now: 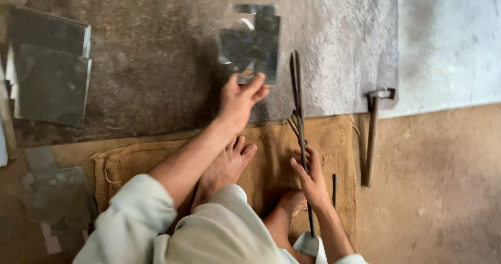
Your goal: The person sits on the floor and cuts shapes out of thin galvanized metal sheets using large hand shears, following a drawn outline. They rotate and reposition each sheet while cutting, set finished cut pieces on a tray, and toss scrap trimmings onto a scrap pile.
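My left hand [240, 98] reaches forward and grips the near edge of a cut sheet-metal piece [253, 42] with notched corners, lying on the dark floor. My right hand [311, 176] holds the handles of long metal shears [299, 112], whose blades point away from me beside the sheet. I sit on a burlap mat [334, 144] with both bare feet on it, one foot [225, 169] just below my left forearm.
A hammer [371, 133] lies to the right at the mat's edge. A thin dark rod [334, 190] rests on the mat. A stack of flat metal sheets [49, 68] sits at far left, with scrap pieces [57, 191] below it.
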A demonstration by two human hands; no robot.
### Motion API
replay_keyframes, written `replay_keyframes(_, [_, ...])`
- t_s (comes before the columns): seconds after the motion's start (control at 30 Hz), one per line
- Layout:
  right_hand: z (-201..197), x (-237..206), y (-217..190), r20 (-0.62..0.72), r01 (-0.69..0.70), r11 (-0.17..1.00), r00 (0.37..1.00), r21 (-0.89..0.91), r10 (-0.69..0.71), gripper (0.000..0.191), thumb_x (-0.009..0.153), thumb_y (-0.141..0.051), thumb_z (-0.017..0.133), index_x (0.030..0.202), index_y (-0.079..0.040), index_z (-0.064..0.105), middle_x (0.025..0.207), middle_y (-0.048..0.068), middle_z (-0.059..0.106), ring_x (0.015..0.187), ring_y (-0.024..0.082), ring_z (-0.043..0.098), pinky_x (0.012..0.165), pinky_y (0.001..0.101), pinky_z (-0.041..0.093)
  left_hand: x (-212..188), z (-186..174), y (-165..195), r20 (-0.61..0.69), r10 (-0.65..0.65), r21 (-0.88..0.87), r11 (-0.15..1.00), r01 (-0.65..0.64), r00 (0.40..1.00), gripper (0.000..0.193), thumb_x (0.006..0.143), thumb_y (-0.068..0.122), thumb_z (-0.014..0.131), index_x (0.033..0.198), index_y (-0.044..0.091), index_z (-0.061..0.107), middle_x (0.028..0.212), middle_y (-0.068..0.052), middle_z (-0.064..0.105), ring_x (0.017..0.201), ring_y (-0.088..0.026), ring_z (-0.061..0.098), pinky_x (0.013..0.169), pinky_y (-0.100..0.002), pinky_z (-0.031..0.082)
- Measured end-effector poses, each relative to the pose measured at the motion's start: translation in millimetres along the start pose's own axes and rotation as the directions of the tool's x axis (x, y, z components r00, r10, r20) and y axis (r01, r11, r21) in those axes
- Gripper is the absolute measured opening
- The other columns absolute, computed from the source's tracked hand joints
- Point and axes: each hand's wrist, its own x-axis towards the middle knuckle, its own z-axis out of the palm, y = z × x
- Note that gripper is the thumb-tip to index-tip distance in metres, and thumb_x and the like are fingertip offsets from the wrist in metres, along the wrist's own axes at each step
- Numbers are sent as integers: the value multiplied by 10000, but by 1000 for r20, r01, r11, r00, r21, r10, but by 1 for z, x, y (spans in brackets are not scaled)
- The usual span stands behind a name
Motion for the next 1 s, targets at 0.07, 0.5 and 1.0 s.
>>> replay_keyframes(0.07, [-1, -6, -7, 32, -57, 996, 998, 66, 55, 597, 964, -245, 641, 1487, -104, 390, 1469, 157, 528, 1367, 239, 504, 1114, 406, 412, 8, 16, -8, -31, 21, -18, 1000, -22, 999, 415, 880, 123, 776, 1215, -20, 576, 1026, -160, 720, 841, -216, 731, 762, -342, 660])
replay_keyframes(0.5, [-8, -37, 1, 33, -219, 975, 975, -30, 220, 547, 1010, -384, 577, 1456, -75, 500, 1147, 80, 592, 1093, 187, 530, 1013, 354, 417, -21, 49, -65, -104, -96, -268, 961, 65, 990, 350, 881, 157, 791, 1139, 18, 599, 1025, -136, 727, 897, -223, 754, 791, -340, 664])
replay_keyframes(1.0, [6, -28, -8, -154, -251, 884, 966, -395, 206, 431, 966, -436, 623, 1199, -73, 629, 880, 146, 710, 821, 248, 669, 783, 383, 516, -24, 42, -69, -61, -30, -104, 994, 24, 998, 341, 911, 210, 778, 1138, 30, 598, 1002, -88, 714, 881, -181, 745, 710, -291, 658])
